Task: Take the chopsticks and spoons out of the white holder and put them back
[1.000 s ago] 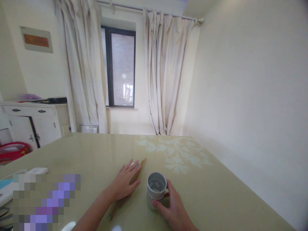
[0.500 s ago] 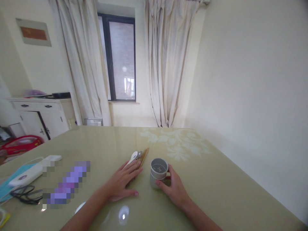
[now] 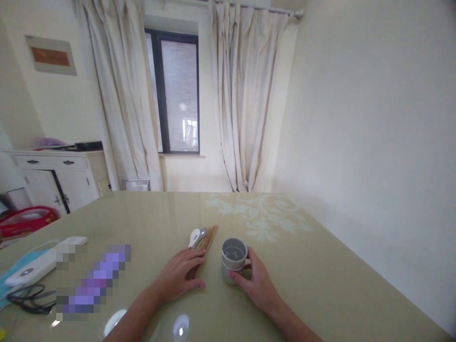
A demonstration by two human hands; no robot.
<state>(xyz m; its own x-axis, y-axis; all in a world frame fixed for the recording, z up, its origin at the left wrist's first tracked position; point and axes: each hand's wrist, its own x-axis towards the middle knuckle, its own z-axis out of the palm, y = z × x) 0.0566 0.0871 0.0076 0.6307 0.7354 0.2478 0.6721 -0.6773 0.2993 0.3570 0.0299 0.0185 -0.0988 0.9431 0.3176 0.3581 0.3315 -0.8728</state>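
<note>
My right hand (image 3: pixel 260 280) grips a grey utensil holder (image 3: pixel 234 266) from its right side, thumb in front and fingers behind. The holder stands upright on the table, with small holes in its floor and nothing else seen inside. Left of it, my left hand (image 3: pixel 183 273) lies palm down over a bundle of wooden chopsticks (image 3: pixel 210 236), its fingers stretched out and thumb apart. Beside the chopsticks are a white spoon (image 3: pixel 194 237) with a blue mark and a metal spoon (image 3: pixel 203 233). Their handles are hidden under my left hand.
On the left of the glossy table (image 3: pixel 149 223) lie a blurred-out purple object (image 3: pixel 98 280), a white power strip (image 3: pixel 42 263), a black cable (image 3: pixel 30 299) and a light-blue mask-like cloth (image 3: pixel 21 266). A wall (image 3: pixel 363 142) borders the table's right side.
My left hand has drawn back slightly towards me with its fingers closer together, so more of the spoons shows. My right hand keeps hold of the holder. The view has tilted up a little.
</note>
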